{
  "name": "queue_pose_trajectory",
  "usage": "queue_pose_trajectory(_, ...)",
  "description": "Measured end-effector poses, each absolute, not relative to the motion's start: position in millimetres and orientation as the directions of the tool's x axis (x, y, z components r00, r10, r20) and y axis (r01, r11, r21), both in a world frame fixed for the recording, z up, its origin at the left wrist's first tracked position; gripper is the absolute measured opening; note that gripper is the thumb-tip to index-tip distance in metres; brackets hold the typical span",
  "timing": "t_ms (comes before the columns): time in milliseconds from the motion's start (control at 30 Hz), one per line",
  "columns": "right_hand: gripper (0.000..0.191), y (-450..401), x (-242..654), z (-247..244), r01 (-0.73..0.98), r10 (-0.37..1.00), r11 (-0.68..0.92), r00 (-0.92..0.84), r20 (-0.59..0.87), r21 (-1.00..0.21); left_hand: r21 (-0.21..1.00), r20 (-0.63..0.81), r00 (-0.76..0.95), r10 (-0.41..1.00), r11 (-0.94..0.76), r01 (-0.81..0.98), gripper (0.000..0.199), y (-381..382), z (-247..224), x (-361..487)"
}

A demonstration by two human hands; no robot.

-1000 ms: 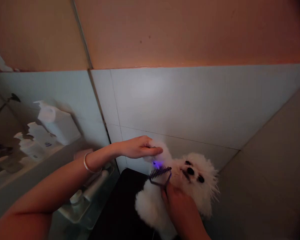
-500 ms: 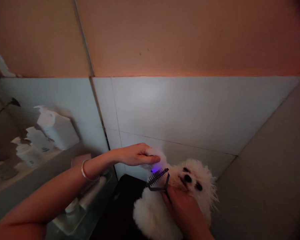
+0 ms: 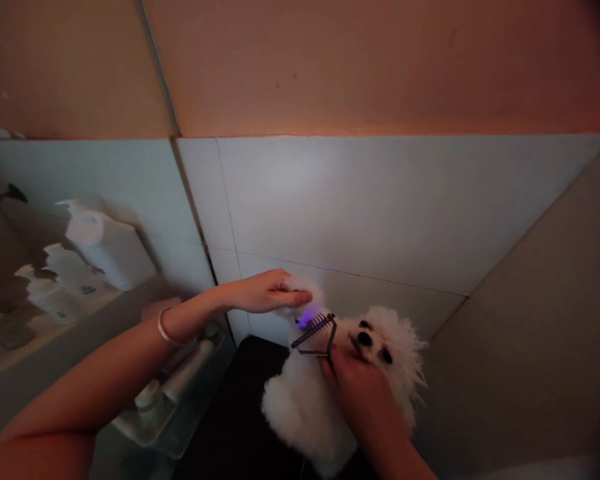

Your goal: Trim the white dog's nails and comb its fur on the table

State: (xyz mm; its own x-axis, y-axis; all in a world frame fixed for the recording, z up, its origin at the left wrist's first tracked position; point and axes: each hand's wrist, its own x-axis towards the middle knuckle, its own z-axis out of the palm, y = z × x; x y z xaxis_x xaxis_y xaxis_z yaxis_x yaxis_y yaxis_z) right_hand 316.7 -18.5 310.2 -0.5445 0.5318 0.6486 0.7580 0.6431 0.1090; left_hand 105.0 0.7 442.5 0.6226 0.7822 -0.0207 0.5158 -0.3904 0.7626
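A fluffy white dog (image 3: 305,407) sits on a black surface (image 3: 245,393), its head tipped up at the right. My left hand (image 3: 260,293), wearing a bracelet at the wrist, is closed around the dog's raised front leg (image 3: 310,288). In my right hand (image 3: 357,383), beside the dog's chin, is a grooming rake (image 3: 314,333) with a row of dark teeth. Its head lies against the fur just below the held paw. A purple glow falls on the fur there. My right fingers are partly hidden around the handle.
White pump bottles (image 3: 55,300) and a large white jug (image 3: 113,243) stand on a ledge at the left. Below the ledge, a basket (image 3: 153,443) holds more bottles. A tiled wall (image 3: 355,207) rises close behind the dog.
The view has shifted slightly, so everything sits a little higher and further left. The rake's head has tilted and moved slightly against the leg fur. Both hands keep their hold.
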Motion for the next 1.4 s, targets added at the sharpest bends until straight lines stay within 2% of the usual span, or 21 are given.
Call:
queue_pose_trajectory(100,0.032,-28,322,303,0.795,0.635,0.594,-0.557,0.535,0.122,0.767,0.009,0.6,0.8,-0.391,0.509,0.036,3,440,99)
queue_pose_trajectory(233,0.05,-58,354,307,0.735,0.585,0.671,-0.608,0.537,0.102,0.781,0.059,0.559,0.827,-0.387,0.49,0.037,6,436,94)
queue_pose_trajectory(333,0.053,-73,366,319,0.693,0.565,0.718,-0.633,0.53,0.062,0.768,0.066,0.542,0.838,-0.39,0.508,0.037,4,437,93)
queue_pose_trajectory(467,0.049,-66,346,323,0.769,0.642,0.64,-0.538,0.547,0.005,0.746,0.038,0.573,0.819,-0.404,0.529,0.036,-2,440,96)
queue_pose_trajectory(600,0.032,-45,308,313,0.797,0.618,0.596,-0.53,0.58,0.093,0.731,0.028,0.586,0.81,-0.416,0.541,0.037,-4,441,98)
queue_pose_trajectory(733,0.012,-47,303,301,0.85,0.739,0.5,-0.518,0.43,0.164,0.732,0.053,0.579,0.814,-0.426,0.531,0.035,-1,440,93)
queue_pose_trajectory(800,0.011,-59,319,297,0.841,0.772,0.516,-0.539,0.337,0.165,0.744,0.068,0.564,0.823,-0.418,0.521,0.035,1,439,90)
queue_pose_trajectory(867,0.016,-75,339,296,0.793,0.735,0.589,-0.605,0.306,0.155,0.765,0.075,0.55,0.832,-0.402,0.504,0.035,3,438,88)
queue_pose_trajectory(967,0.03,-90,356,302,0.714,0.633,0.692,-0.671,0.387,0.106,0.782,0.063,0.536,0.842,-0.376,0.498,0.035,3,440,88)
queue_pose_trajectory(1033,0.036,-87,350,309,0.735,0.615,0.674,-0.617,0.49,0.08,0.768,0.03,0.538,0.842,-0.364,0.527,0.036,2,442,91)
queue_pose_trajectory(1100,0.037,-72,335,316,0.773,0.597,0.631,-0.537,0.596,0.065,0.764,-0.022,0.56,0.828,-0.348,0.544,0.035,0,444,94)
queue_pose_trajectory(1200,0.034,-41,312,319,0.726,0.48,0.681,-0.538,0.693,0.091,0.778,-0.079,0.612,0.787,-0.336,0.532,0.034,-3,447,97)
queue_pose_trajectory(1300,0.033,-22,306,312,0.675,0.419,0.727,-0.577,0.701,0.122,0.767,-0.079,0.652,0.754,-0.371,0.523,0.034,-4,449,97)
queue_pose_trajectory(1400,0.032,-27,321,295,0.688,0.479,0.715,-0.61,0.632,0.122,0.746,-0.068,0.65,0.756,-0.395,0.537,0.035,-4,449,96)
